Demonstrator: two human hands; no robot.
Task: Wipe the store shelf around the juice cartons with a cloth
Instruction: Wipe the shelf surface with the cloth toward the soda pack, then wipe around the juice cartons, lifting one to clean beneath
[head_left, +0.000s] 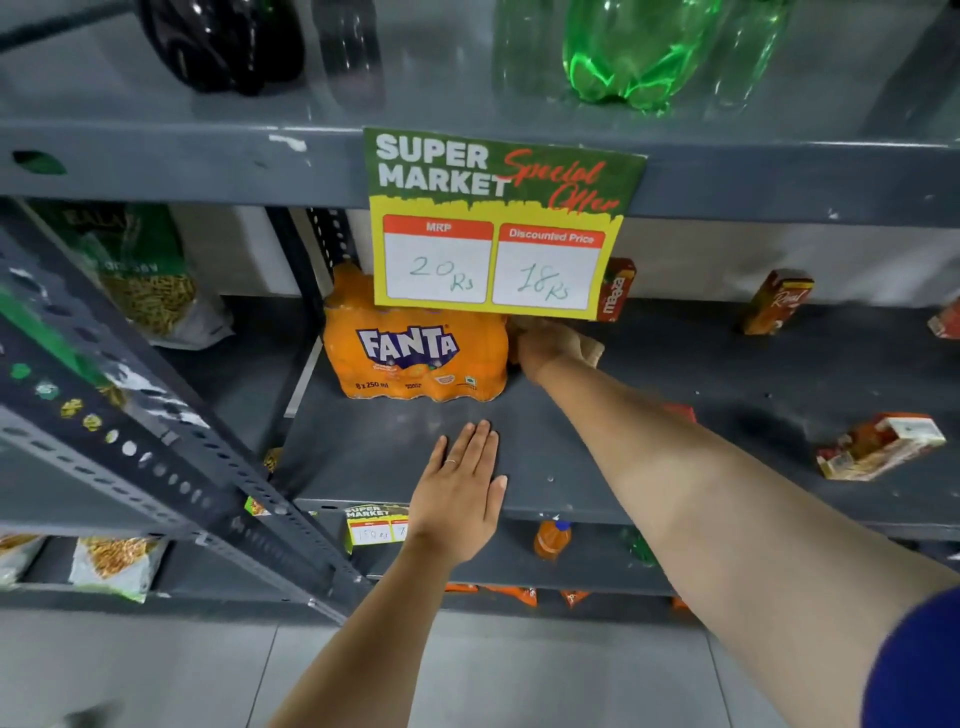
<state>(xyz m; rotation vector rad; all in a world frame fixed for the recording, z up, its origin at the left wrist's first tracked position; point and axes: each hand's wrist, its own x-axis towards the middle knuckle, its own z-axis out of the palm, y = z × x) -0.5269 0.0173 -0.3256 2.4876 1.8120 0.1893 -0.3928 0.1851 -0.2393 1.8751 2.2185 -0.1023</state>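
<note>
- Head view: your cloth (584, 348) is soft, light and limp, so bunch it under your palm; it sits deep on the shelf (649, 374), at 1 o'clock from the frame's centre, touching the soda pack (415, 358).
- Your right hand (540, 348) presses on the cloth; whether the fingers curl round it, you cannot tell.
- Your left hand (460, 488) lies flat on the shelf front, fingers (480, 441) straight, holding nothing.
- Juice cartons (776, 301) stand at 3 o'clock; light, easily toppled.
</note>
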